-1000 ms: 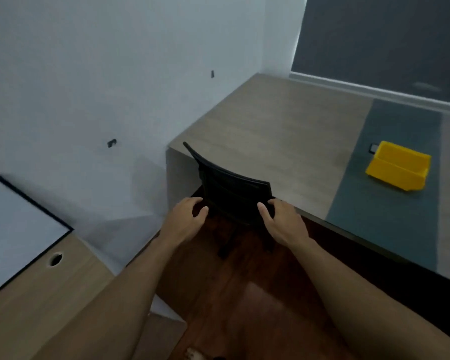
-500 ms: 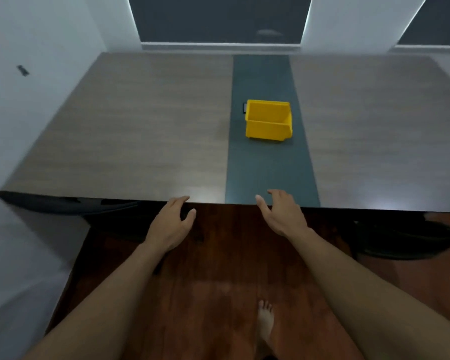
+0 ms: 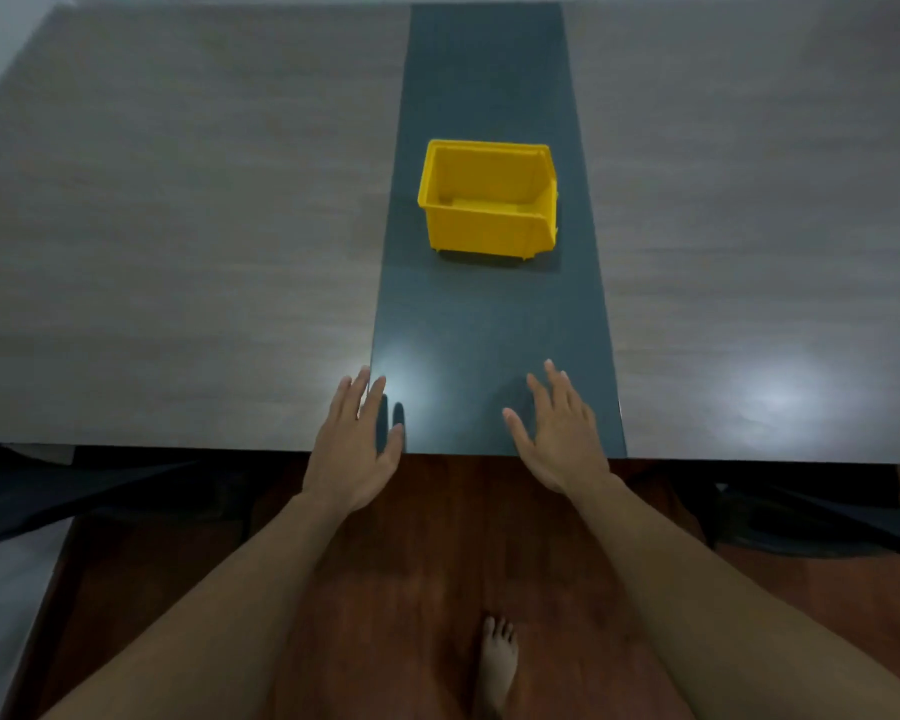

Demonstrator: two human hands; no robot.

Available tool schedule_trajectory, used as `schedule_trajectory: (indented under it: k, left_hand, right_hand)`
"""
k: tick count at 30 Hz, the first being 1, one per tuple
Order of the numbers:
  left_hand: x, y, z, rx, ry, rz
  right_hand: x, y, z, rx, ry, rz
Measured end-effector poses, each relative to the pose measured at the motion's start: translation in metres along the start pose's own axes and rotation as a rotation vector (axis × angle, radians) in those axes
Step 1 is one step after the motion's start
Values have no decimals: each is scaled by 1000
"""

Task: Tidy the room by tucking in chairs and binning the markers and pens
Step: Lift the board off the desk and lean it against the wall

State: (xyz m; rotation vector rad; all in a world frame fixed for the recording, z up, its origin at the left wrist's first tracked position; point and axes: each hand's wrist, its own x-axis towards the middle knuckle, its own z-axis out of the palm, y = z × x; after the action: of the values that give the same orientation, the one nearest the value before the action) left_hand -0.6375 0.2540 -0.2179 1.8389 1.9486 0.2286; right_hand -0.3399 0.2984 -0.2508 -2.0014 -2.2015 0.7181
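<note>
A yellow plastic bin (image 3: 489, 200) stands on the dark centre strip of the long table (image 3: 178, 252), its inside showing nothing. My left hand (image 3: 357, 446) and my right hand (image 3: 557, 433) hover over the table's near edge, fingers spread, holding nothing. One black chair (image 3: 74, 491) is tucked under the table at the left, and another black chair (image 3: 801, 522) at the right. No markers or pens show.
Red-brown wooden floor (image 3: 427, 563) lies below the table edge, with my bare foot (image 3: 497, 662) on it. A pale wall runs along the far left.
My hands let go of the left chair's back, and my view swung right to face the table's middle. Both open hands have moved forward over the table edge, closer to the bin.
</note>
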Motion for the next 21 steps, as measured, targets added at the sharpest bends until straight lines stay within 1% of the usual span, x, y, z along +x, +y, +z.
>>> schedule_trajectory:
  k: [3, 6, 8, 10, 12, 21]
  left_hand:
    - [32, -13, 31, 74, 30, 19]
    - [55, -28, 57, 141, 58, 7]
    - [61, -33, 70, 226, 103, 1]
    - [62, -36, 77, 285, 153, -1]
    - [63, -36, 80, 292, 184, 3]
    - [71, -36, 79, 299, 202, 8]
  right_hand:
    - [20, 7, 32, -87, 49, -21]
    - [25, 6, 55, -192, 191, 0]
    - [27, 5, 62, -239, 255, 23]
    - [30, 6, 65, -247, 271, 33]
    - [32, 8, 67, -252, 290, 37]
    - [40, 8, 67, -271, 327, 46]
